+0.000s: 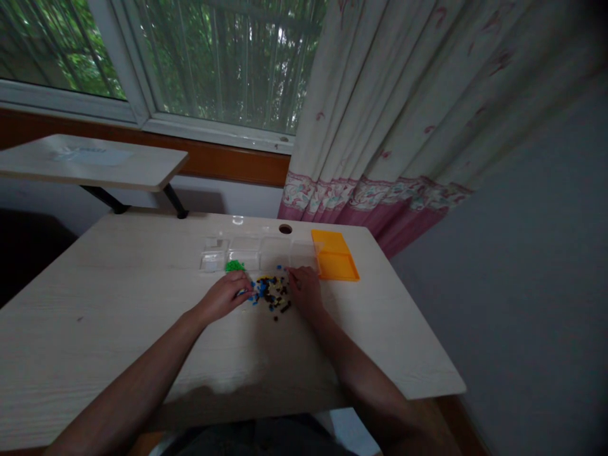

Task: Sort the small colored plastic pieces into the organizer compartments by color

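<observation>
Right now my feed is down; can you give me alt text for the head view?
The left hand and right hand rest on either side of a pile of small blue, black and yellow pieces on a pale wooden table. Behind the pile sit green pieces, a clear compartment box and an orange lid.

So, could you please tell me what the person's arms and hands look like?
The left hand and right hand are bare: no gloves, and no watch or bracelet shows at either wrist. No sleeves are in view anywhere down to the picture's lower edge. Whether any rings are worn cannot be made out in this dim, small view.
</observation>
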The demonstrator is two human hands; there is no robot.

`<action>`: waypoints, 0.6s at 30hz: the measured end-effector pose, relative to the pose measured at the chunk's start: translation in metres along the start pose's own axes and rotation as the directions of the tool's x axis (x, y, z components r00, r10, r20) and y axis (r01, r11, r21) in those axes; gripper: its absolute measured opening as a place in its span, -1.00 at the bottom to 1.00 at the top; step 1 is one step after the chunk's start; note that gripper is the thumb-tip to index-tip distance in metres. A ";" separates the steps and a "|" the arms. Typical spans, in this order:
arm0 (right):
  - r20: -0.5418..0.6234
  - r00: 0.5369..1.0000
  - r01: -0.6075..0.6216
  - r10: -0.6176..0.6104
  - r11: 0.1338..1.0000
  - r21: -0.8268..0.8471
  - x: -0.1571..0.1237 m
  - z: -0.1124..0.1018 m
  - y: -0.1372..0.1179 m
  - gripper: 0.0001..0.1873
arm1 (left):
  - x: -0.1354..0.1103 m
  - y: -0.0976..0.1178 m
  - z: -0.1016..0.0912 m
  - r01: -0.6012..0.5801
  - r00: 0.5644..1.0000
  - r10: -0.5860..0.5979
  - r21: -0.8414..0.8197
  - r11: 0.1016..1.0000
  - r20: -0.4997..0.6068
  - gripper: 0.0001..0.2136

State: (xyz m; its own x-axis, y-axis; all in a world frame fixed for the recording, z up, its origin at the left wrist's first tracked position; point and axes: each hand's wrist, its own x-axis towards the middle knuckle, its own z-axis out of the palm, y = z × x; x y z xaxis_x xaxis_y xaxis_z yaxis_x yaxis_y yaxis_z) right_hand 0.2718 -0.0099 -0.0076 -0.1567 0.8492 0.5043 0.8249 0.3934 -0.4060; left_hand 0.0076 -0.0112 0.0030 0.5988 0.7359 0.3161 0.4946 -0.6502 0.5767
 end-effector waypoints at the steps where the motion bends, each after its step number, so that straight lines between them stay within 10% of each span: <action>1: 0.003 1.000 0.022 -0.022 1.000 -0.012 -0.001 -0.001 -0.002 -0.74 | 0.000 0.001 0.001 0.014 1.000 -0.014 -0.018 1.000 -0.011 -0.79; 9: 0.081 0.947 0.308 -0.311 0.950 0.044 -0.015 -0.002 -0.040 -0.75 | 0.002 0.008 0.011 0.073 0.989 -0.094 -0.179 0.981 -0.115 -0.76; 18: 0.080 0.955 0.282 -0.285 0.958 0.046 -0.018 0.003 -0.043 -0.80 | 0.005 0.016 0.013 0.053 0.986 -0.087 -0.234 0.971 -0.139 -0.71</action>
State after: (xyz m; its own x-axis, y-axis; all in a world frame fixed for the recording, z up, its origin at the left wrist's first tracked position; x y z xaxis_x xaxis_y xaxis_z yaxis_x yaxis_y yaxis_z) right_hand 0.2374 -0.0413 -0.0014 -0.4286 0.7271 0.5363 0.7213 0.6328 -0.2814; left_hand 0.0263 -0.0206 0.0041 0.4599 0.8087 0.3666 0.3643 -0.5484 0.7527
